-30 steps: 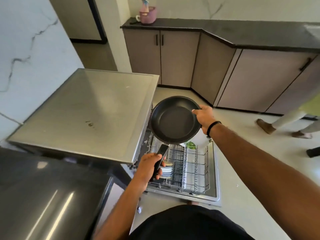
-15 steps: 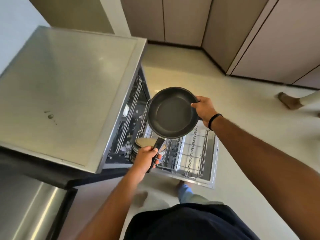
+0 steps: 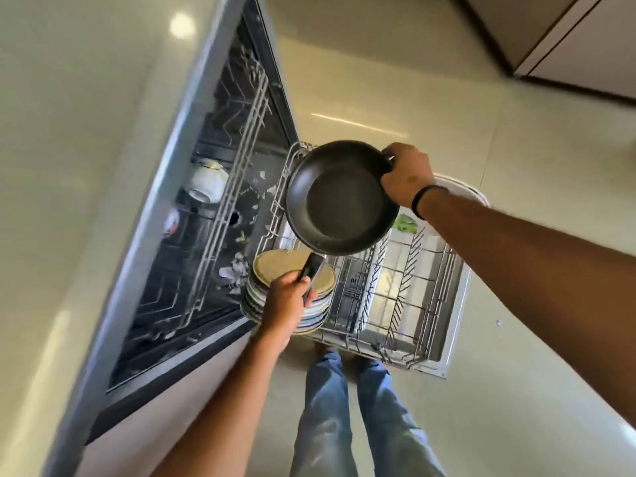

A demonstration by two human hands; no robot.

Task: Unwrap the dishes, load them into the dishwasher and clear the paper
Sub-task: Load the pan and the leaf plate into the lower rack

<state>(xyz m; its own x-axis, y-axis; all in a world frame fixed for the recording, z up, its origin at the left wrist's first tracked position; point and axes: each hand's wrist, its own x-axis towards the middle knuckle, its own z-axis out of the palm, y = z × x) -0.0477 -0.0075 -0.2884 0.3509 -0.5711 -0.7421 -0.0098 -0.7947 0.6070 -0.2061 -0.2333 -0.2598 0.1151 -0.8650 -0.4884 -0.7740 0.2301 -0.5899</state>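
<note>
A black frying pan (image 3: 340, 201) hangs over the pulled-out lower rack (image 3: 409, 297) of the open dishwasher (image 3: 192, 256). My left hand (image 3: 287, 301) grips its black handle. My right hand (image 3: 406, 179) pinches the far rim. Under the handle, several plates (image 3: 272, 270) stand stacked at the rack's left end. A white bowl (image 3: 206, 180) sits in the upper rack inside the machine. No wrapping paper shows.
The dishwasher's steel top (image 3: 79, 160) fills the left. A white dish with a green mark (image 3: 406, 223) lies at the rack's far end. Brown cabinets (image 3: 564, 39) stand at the top right. My jeans legs (image 3: 347, 414) are below on the pale floor.
The camera has tipped down and closer over the dishwasher. The pan has sunk nearer the lower rack, and both hands keep their hold on it.
</note>
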